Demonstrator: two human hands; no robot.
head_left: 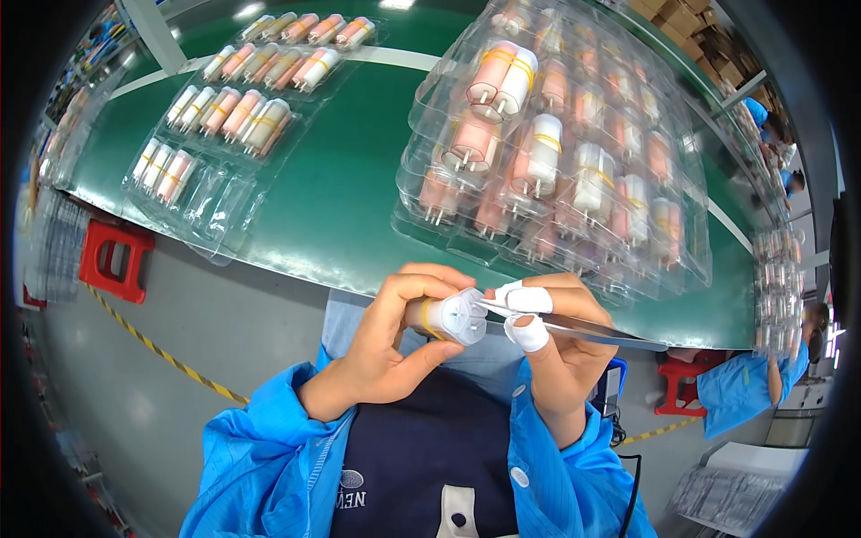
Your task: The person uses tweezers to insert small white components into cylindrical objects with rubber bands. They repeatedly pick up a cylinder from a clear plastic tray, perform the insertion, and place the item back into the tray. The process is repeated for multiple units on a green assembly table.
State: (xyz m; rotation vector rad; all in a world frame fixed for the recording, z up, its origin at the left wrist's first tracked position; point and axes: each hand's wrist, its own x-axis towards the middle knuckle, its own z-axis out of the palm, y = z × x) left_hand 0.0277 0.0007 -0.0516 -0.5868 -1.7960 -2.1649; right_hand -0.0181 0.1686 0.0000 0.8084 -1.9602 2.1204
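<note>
My left hand (381, 345) is wrapped round a short grey-white cylindrical part (459, 316) with a yellow band, its clear end facing right. My right hand (567, 354) grips metal tweezers (592, 330) between the thumb and fingers, and white tape covers several of those fingertips. The tips of the tweezers reach the end of the cylindrical part; whether they pinch something there is too small to tell. Both hands are in front of my body, just off the near edge of the green table (332, 179).
Stacked clear plastic trays (556, 170) filled with pink and white banded cylinders rise at the right. Another tray (211, 193), partly filled, lies at the left. Red stools (117, 260) stand by the table. A person in a blue sleeve (749, 390) is at the right.
</note>
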